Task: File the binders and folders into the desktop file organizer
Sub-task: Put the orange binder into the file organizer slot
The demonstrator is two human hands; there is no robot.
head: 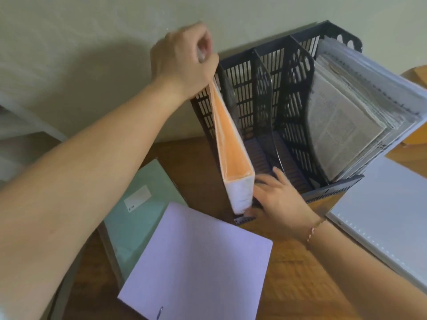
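A dark slotted desktop file organizer [292, 72] stands against the wall with several compartments. An orange binder [227, 144] stands upright in its leftmost compartment, white spine toward me. My left hand [182, 58] pinches the binder's top far corner. My right hand [277, 197] rests at the organizer's front base, fingers touching the binder's spine bottom. The rightmost compartment is packed with papers and clear folders [360, 107]. A lilac binder [201, 259] and a pale green folder [141, 199] lie flat on the table in front.
A white ring notebook [388, 209] lies flat at the right on the wooden table [300, 273]. An orange object [416, 75] sits behind the organizer at the far right. The two middle compartments hold nothing. A white shelf edge shows at the far left.
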